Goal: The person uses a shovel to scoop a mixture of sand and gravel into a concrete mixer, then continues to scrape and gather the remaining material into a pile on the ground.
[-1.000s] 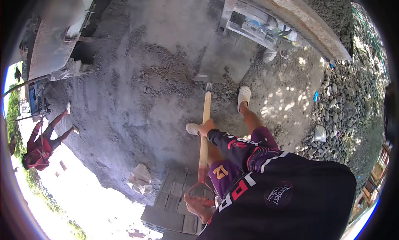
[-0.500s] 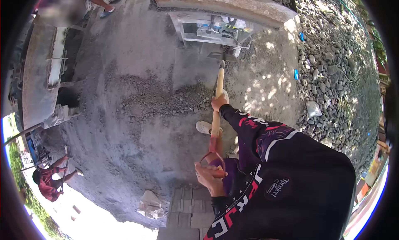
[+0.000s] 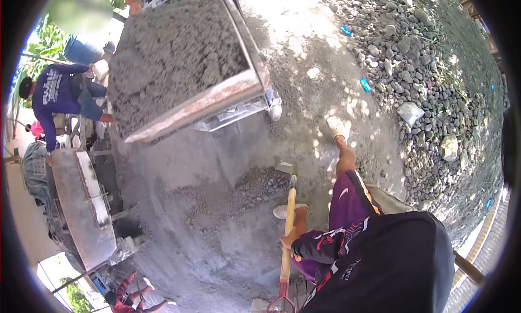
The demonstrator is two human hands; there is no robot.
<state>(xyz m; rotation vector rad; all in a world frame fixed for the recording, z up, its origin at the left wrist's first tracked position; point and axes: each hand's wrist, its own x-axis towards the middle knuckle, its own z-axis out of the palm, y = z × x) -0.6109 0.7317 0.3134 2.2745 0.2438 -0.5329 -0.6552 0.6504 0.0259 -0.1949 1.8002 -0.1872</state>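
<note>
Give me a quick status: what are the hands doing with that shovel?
Right hand gripping mid-shaft of the shovel. Left hand out of view by the red D-handle. Blade buried in the gravel pile. Filled mixing box stands beyond.

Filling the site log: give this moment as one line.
hand: grips shovel shaft | blade: in gravel mix pile | other hand: hidden | box of mix: beyond
</note>
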